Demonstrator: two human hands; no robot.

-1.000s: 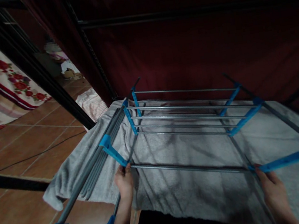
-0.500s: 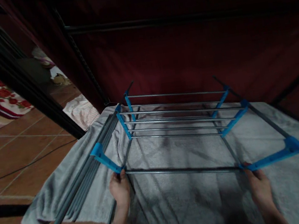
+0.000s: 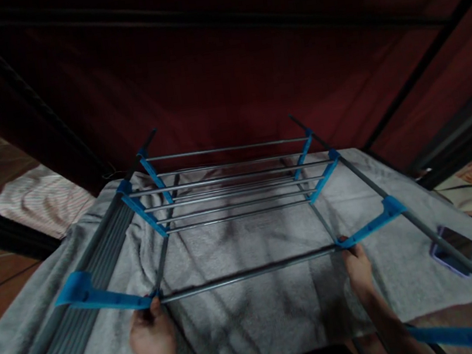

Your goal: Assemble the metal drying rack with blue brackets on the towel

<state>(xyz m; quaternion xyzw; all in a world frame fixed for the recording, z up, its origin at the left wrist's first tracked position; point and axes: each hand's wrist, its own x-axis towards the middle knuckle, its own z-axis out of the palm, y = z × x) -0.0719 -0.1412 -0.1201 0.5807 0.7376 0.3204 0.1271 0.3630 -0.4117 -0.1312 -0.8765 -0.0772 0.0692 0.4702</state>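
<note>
A rack frame of grey metal tubes with blue plastic brackets [image 3: 103,297] stands over a grey blanket [image 3: 257,321]. My left hand [image 3: 153,334] grips the inner end of the left bracket, where a grey crossbar [image 3: 250,273] joins it. At the crossbar's other end, my right hand [image 3: 358,265] is closed round the tip of the right bracket [image 3: 372,226]. Beyond the hands, several thin rods [image 3: 240,205] run between further blue brackets. Both sets of fingertips are partly hidden by the plastic.
Loose grey tubes [image 3: 77,331] lie side by side along the left. A phone [image 3: 453,251] rests on the blanket at the right, beneath the side tube. Dark red curtain [image 3: 222,84] hangs behind the rack. A striped cloth [image 3: 44,197] lies on the tiled floor at left.
The view has swung to the right, so the rack sits further left and the whole phone now shows. Both hands keep their hold at the crossbar's ends.
</note>
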